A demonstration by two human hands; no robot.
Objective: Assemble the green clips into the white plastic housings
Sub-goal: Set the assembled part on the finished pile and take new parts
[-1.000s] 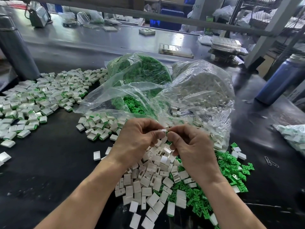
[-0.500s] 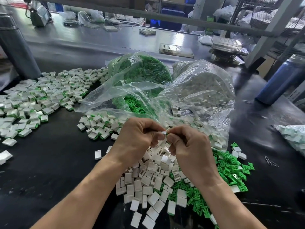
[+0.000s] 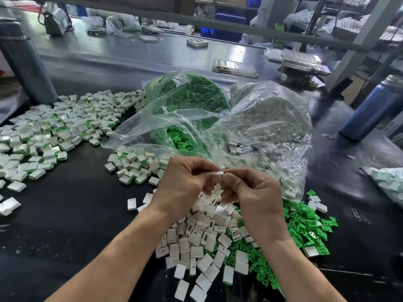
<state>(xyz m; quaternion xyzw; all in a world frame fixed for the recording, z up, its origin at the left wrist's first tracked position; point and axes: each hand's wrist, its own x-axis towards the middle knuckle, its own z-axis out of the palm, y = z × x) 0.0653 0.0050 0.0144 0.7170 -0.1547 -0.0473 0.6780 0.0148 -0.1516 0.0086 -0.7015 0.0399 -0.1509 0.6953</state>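
Both forearms enter from the lower edge, bare, converging toward centre frame. Left hand (image 3: 185, 184): back of hand toward camera, fingers curled, thumb and forefinger pinched at the tips. Right hand (image 3: 255, 192): likewise curled, fingertips meeting those of the left. Wrists raised, knuckles angled inward.

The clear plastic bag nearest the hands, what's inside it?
The clear plastic bag holds loose green clips, visible through its open mouth and film. The folds and glare hide how deep the clips go and anything beneath them.
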